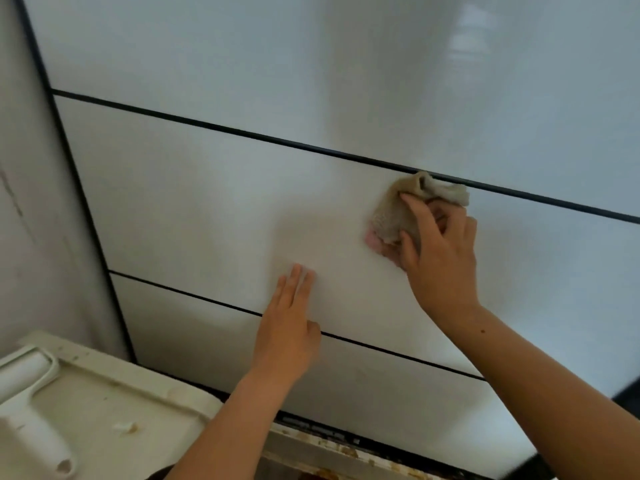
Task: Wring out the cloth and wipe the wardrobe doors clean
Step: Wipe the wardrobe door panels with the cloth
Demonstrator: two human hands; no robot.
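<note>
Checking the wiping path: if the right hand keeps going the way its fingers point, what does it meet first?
Probably the black dividing strip, just past the cloth bunched under the right hand.

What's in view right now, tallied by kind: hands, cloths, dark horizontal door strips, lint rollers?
Hands: 2, left hand flat on the wardrobe door, right hand pressing the cloth
Cloths: 1
Dark horizontal strips: 2, upper, lower
Lint rollers: 1
Total: 6

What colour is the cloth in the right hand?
Beige-tan cloth, with a pink patch at its lower edge, seen in the head view.
</note>
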